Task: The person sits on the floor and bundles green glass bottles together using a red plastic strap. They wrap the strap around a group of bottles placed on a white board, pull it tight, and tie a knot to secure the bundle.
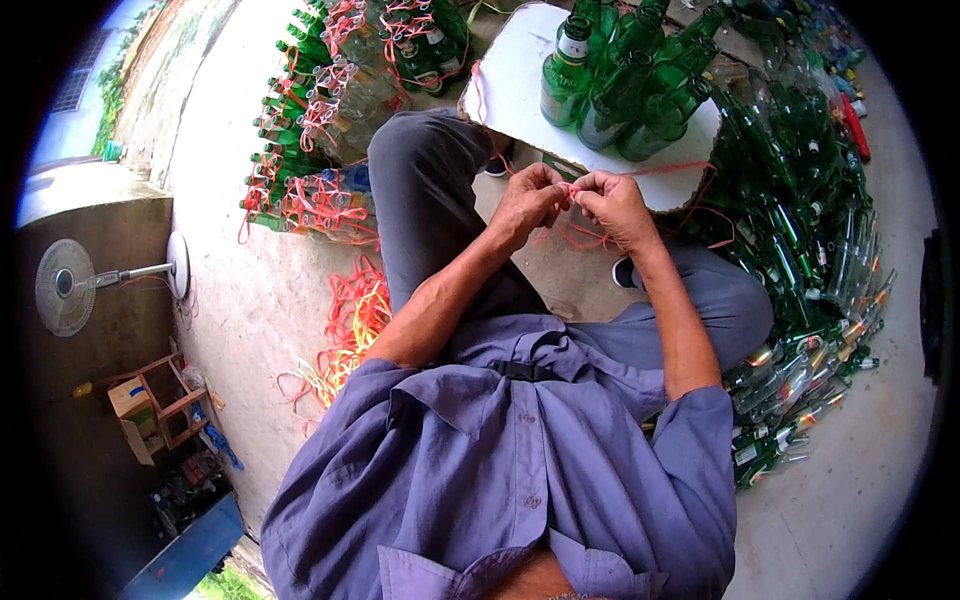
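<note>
Both of my hands meet in front of the near edge of a white board (517,105). My left hand (534,196) pinches a red plastic strap (664,168) between thumb and fingers. Close beside it, my right hand (611,204) pinches the same strap; whether there is a knot between the fingertips is too small to tell. From there the strap runs right across the board's near edge, and loose lengths hang below the hands. A cluster of several green glass bottles (566,82) stands upright on the board, just beyond my hands.
Strapped bundles of bottles (322,202) stand at the left. Tangled red and yellow straps (352,330) lie on the floor beside my left leg. A large heap of loose glass bottles (780,217) spreads along my right side. A standing fan (66,283) is at far left.
</note>
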